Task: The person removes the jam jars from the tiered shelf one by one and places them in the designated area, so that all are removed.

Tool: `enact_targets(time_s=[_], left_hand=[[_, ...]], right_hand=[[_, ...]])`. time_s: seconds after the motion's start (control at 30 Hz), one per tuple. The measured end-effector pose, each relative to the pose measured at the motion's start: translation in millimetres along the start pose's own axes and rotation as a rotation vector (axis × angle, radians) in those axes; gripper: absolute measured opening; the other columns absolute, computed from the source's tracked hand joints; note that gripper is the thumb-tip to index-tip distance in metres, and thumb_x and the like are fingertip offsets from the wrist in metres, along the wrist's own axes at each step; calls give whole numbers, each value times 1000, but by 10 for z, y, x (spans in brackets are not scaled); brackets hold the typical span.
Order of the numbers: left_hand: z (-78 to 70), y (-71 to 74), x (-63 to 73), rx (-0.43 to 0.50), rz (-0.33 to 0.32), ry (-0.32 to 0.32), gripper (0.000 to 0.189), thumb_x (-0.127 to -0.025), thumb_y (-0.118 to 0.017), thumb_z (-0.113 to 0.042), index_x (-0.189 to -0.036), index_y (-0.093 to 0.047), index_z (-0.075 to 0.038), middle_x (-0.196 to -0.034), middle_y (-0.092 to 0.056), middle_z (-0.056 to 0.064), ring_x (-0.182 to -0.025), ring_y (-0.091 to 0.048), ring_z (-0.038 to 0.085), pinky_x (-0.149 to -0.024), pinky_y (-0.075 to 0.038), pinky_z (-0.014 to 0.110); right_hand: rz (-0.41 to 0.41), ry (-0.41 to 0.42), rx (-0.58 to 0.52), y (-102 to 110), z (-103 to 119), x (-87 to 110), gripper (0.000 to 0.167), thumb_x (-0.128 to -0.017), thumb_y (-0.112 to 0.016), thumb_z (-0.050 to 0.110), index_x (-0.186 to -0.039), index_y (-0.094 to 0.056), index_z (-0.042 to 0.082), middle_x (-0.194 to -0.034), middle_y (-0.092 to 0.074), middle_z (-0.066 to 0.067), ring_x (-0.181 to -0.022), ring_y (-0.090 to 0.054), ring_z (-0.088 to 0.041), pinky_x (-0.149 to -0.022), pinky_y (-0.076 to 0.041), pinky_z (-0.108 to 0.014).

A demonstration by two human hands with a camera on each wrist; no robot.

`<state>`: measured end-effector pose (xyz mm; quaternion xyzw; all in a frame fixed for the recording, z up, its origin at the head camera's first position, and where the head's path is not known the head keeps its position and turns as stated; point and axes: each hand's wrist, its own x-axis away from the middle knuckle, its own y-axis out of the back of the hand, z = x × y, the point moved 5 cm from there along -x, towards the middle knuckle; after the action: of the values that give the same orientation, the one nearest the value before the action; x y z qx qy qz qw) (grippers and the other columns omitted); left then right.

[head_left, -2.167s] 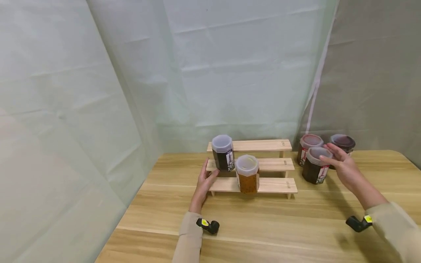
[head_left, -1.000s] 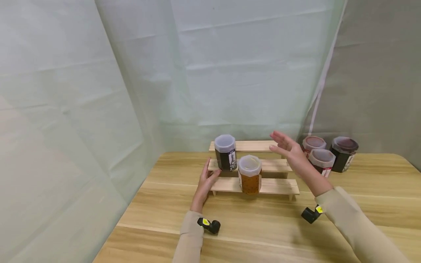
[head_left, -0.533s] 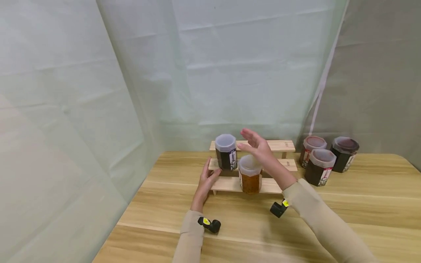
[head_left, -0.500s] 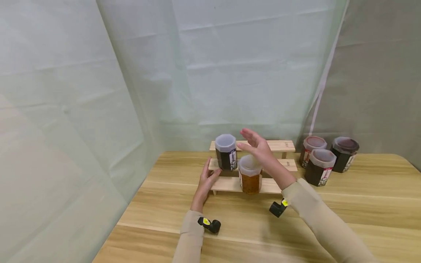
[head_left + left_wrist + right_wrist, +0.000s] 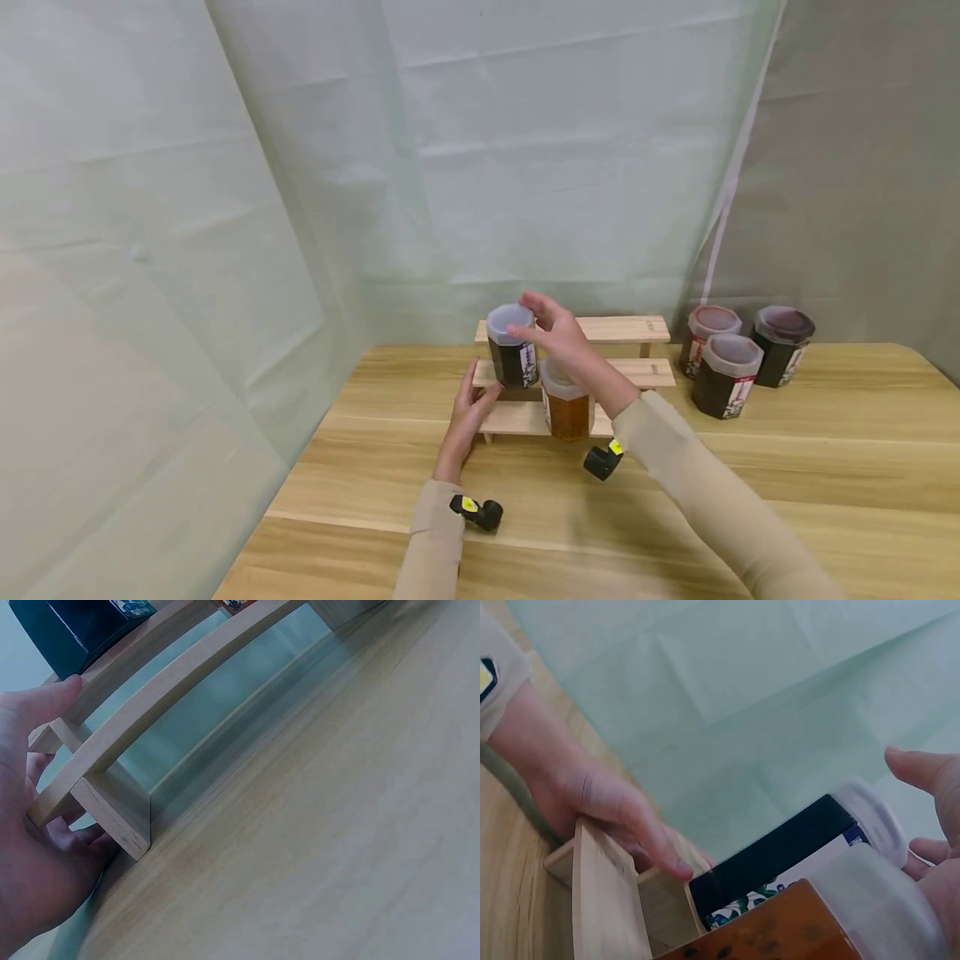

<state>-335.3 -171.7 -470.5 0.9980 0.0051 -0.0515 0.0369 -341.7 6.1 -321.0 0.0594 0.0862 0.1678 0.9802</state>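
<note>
Two cloth walls (image 5: pixel 562 150): thin and wrinkled, pale across the top and left, grey at upper right.
Table (image 5: pixel 337 500): stripy wood, along the bottom.
Step stand (image 5: pixel 626 329): three flat, light wood boards, middle of the frame; tiny marks at their right ends, too small to read.
Right hand (image 5: pixel 558 333): half a second ago it was just right of the dark jar (image 5: pixel 506 362); now it is at the lid. Thumb and fingers are spread; I can't tell if they touch.
Left hand (image 5: pixel 465 417): same spot as before, gripping the stand's left end, thumb on top, fingers curled under.
Dark jar spot: middle board, left end, upright, not moved; many flat sides, cloudy lid.
Orange jar (image 5: pixel 570 417): bottom board, speckled inside.
Three more jars (image 5: pixel 714 387): right side, on the table.
White label (image 5: pixel 528 364): on the dark jar, dark writing, too blurry to read.
</note>
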Motion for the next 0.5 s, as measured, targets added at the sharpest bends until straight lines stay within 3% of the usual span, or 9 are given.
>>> enact_targets(time_s=[0.23, 0.5], left_hand=[[-15, -8, 14, 1, -4, 0, 75, -99, -57, -20, -158, -12, -16, -146, -46, 24, -128, -53, 35, -108, -42, 45], [-30, -14, 22, 15, 1, -4, 74, -98, -57, -18, -158, -13, -16, -150, -42, 23, -134, -47, 36, -112, -38, 47]], right_hand=[[14, 0, 57, -27, -36, -85, 78, -90, -70, 18, -154, -26, 8, -159, -32, -12, -144, -36, -32, -116, -36, -46], [50, -46, 158, -42, -84, -147, 88, -85, -76, 26, -155, -25, 12, -150, -42, -18, -136, -45, -34, -108, -43, -49]])
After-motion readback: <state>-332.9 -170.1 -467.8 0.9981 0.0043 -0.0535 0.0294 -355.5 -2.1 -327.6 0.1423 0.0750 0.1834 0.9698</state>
